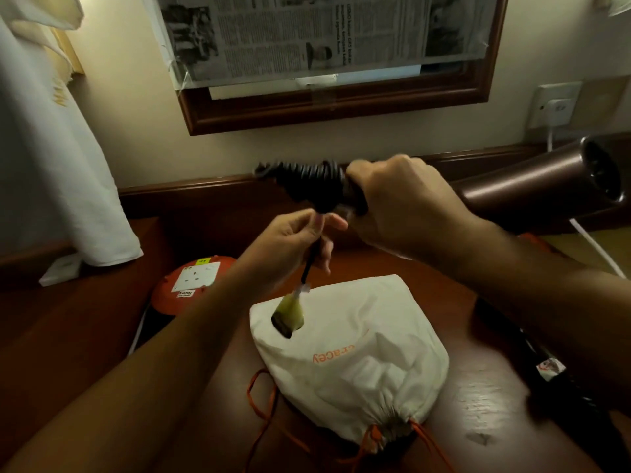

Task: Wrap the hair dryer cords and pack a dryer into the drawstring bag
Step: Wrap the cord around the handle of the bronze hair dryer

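Note:
My right hand [399,199] grips the handle of a brown hair dryer [532,186], held sideways above the desk with its barrel pointing right. Black cord [307,180] is coiled in several turns around the handle's left end. My left hand [300,240] pinches the loose end of that cord just below the coil. The plug [288,317], wrapped in yellowish plastic, dangles from it over the bag. A white drawstring bag [358,363] with orange lettering lies on the desk, bulging, its neck cinched toward me with orange strings [263,401] trailing out.
An orange cable reel with a socket [194,281] sits left of the bag. A black object [560,380] lies at the desk's right edge under my forearm. A white cable [594,244] runs from a wall socket [553,105]. A newspaper-covered framed mirror [324,56] hangs ahead; white cloth [51,165] hangs left.

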`<state>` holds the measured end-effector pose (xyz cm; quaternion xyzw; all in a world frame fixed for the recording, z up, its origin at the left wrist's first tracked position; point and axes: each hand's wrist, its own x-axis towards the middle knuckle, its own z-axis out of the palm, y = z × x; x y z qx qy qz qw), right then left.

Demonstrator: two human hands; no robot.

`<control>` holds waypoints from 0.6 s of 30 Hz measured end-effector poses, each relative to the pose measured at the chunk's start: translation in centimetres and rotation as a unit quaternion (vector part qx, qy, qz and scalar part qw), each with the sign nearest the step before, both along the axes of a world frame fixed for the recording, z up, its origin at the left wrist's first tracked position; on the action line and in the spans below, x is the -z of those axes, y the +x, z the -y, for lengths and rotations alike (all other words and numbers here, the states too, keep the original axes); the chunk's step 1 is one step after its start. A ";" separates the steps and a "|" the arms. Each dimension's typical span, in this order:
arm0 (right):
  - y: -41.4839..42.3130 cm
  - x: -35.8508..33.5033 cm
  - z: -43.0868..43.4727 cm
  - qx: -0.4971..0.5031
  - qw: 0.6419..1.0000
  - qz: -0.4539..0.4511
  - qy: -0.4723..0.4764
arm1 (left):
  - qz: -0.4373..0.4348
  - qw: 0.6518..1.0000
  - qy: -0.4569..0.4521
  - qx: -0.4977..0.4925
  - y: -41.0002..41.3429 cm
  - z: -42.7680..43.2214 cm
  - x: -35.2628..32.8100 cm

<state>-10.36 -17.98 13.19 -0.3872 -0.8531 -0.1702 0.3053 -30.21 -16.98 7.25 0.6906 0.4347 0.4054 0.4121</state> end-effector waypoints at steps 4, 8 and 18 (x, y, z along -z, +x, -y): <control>-0.4 -1.1 -0.7 0.072 0.997 0.004 0.017 | -0.103 0.994 0.008 -0.031 1.6 1.8 0.2; -0.5 -0.7 -1.1 0.114 0.986 0.118 0.031 | -0.227 0.965 0.100 -0.086 2.5 3.3 -0.3; -0.1 3.0 -0.3 0.093 0.955 0.272 -0.066 | -0.384 0.872 0.301 -0.032 0.8 3.8 -1.6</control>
